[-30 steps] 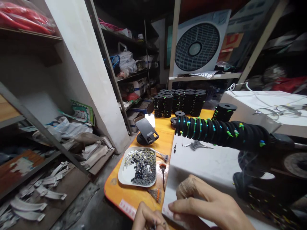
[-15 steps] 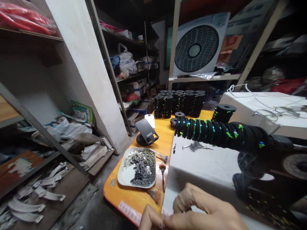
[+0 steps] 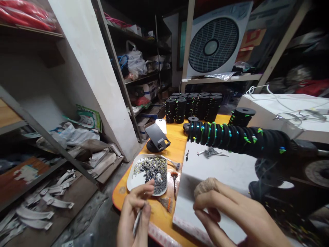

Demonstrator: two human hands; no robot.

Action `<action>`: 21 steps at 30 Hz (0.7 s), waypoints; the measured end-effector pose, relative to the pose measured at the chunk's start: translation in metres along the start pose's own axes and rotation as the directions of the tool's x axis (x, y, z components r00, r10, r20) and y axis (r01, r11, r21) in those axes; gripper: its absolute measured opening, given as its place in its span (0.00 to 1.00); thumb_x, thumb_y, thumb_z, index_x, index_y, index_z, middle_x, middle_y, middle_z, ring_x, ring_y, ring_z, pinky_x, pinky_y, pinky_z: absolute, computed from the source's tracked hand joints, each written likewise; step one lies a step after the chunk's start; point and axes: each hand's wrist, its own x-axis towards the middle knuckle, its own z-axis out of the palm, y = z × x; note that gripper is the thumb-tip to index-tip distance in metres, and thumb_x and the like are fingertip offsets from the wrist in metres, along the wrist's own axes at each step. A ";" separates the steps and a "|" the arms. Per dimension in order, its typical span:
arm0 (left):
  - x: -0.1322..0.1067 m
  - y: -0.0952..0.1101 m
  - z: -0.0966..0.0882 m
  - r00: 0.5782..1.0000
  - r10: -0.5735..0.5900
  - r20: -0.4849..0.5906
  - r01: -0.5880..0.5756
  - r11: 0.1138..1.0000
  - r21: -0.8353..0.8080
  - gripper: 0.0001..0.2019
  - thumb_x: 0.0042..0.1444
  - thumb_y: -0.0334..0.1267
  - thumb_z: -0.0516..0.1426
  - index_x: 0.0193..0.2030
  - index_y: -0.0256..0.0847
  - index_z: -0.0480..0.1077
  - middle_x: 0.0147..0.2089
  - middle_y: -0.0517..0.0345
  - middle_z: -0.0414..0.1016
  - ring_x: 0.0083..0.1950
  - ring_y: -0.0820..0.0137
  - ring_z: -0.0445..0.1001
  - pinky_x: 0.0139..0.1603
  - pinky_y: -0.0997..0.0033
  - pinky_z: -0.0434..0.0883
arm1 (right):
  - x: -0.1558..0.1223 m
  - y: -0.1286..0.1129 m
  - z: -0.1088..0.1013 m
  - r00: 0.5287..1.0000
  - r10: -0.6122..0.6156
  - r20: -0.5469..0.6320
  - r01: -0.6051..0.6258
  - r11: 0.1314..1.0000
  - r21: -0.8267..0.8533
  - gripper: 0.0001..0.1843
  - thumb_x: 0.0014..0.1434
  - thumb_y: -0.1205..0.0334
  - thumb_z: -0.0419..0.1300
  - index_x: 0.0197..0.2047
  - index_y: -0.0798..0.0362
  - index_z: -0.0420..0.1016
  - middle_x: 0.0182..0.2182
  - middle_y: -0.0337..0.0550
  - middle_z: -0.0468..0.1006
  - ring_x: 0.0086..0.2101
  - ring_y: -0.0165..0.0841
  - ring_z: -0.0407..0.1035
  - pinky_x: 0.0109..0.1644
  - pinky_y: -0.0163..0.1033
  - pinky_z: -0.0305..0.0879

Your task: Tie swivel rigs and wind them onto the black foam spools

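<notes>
White tray (image 3: 133, 181), wide and shallow, sits near the front left corner of the orange-yellow table (image 3: 176, 139), presumably to keep its contents within easy reach of the left hand. White board (image 3: 226, 171) covers much of the tabletop to its right, perhaps as a pale ground against which small dark pieces show up. Above this board a black ringed roll (image 3: 221, 135) lies almost level, its right end meeting dark machinery, which probably bears its weight. Farther back, a cluster of similar black rolls (image 3: 190, 109) stands on end, close together, likely to save space.

Over the board hangs the right hand (image 3: 233, 212), fingers half curled, a narrow gap between thumb and forefinger; a tan wrapping (image 3: 205, 187) covers one finger, possibly for protection. Whether it holds anything I cannot tell. Just at the tray's near edge, as seen, the left hand (image 3: 130, 214) pinches a slim grey item (image 3: 137, 221) lengthwise, its thumb seeming to steady it. An orange-banded brush (image 3: 167, 204) rests beside the tray. Smallest are the loose parts (image 3: 159, 187), heaped mostly toward the tray's right, contained by its raised rim.
</notes>
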 end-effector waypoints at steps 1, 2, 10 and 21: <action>0.005 -0.001 -0.004 0.997 -0.002 0.071 -0.007 0.993 0.119 0.10 0.61 0.43 0.56 0.30 0.43 0.65 0.40 0.57 0.76 0.44 0.68 0.74 0.50 0.68 0.67 | 0.002 -0.001 -0.002 1.000 0.016 -0.018 -0.016 1.000 -0.005 0.09 0.59 0.74 0.53 0.34 0.51 0.66 0.27 0.41 0.70 0.27 0.30 0.66 0.28 0.31 0.65; 0.009 -0.003 -0.007 0.987 -0.023 0.160 -0.016 0.972 0.234 0.11 0.62 0.43 0.54 0.30 0.43 0.65 0.36 0.57 0.75 0.40 0.68 0.74 0.46 0.69 0.67 | 0.003 -0.002 -0.003 0.999 0.033 -0.029 -0.034 0.999 -0.010 0.08 0.59 0.73 0.53 0.33 0.51 0.66 0.26 0.40 0.69 0.26 0.30 0.66 0.28 0.31 0.65; 0.021 -0.016 -0.008 0.856 -0.097 0.508 -0.309 0.692 0.652 0.11 0.58 0.32 0.50 0.40 0.44 0.73 0.35 0.52 0.78 0.38 0.59 0.75 0.39 0.66 0.67 | 0.006 -0.003 -0.006 0.993 0.105 0.056 -0.109 0.992 0.069 0.08 0.57 0.72 0.58 0.29 0.51 0.73 0.27 0.38 0.73 0.28 0.28 0.70 0.31 0.30 0.67; 0.015 0.000 -0.005 0.949 -0.102 0.298 -0.053 0.881 0.470 0.08 0.60 0.40 0.54 0.31 0.42 0.70 0.35 0.56 0.73 0.40 0.65 0.72 0.42 0.71 0.66 | -0.002 -0.004 0.005 0.982 0.158 0.108 -0.174 0.972 0.158 0.08 0.61 0.70 0.56 0.34 0.53 0.76 0.27 0.40 0.73 0.28 0.29 0.69 0.32 0.32 0.66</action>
